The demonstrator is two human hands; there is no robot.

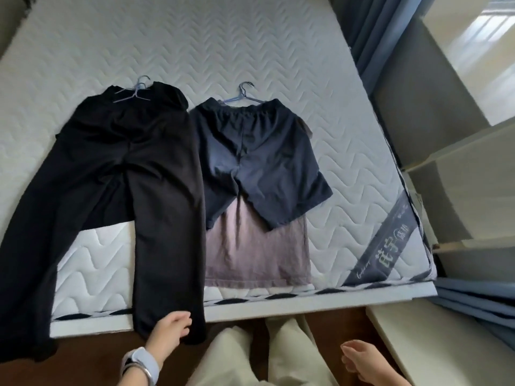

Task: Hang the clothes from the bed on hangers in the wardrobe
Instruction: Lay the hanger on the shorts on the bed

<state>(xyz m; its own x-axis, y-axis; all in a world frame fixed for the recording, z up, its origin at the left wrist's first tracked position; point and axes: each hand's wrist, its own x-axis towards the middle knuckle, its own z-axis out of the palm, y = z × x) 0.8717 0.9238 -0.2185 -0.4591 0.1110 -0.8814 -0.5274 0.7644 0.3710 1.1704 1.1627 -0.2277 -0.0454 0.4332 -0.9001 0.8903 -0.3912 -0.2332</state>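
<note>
Low in the frame, left of the middle, the left hand (170, 331), with a watch (140, 360) on the wrist, is right at the end of one leg of the black trousers (111, 168). Its fingers are bent a little, and I cannot tell if they pinch the cloth or only touch it. The right hand (359, 358) is at the lower right, well apart from the other, fingers loose, holding nothing. Just past the hands is the bed (195, 40). The black trousers lie flat on its left side, legs hanging over the near edge, with a blue hanger (133, 93) at the waist at the far end. Beside them, in the middle, dark blue shorts (259, 154) lie on top of a grey top (256, 254), with a second hanger (246, 94) at their waist. The clothes look soft, light and floppy, so I think it is best to lift them by the hanger hook or the waist, not by a leg. Pale shelves (459, 190), maybe the wardrobe, stand at the right.
</note>
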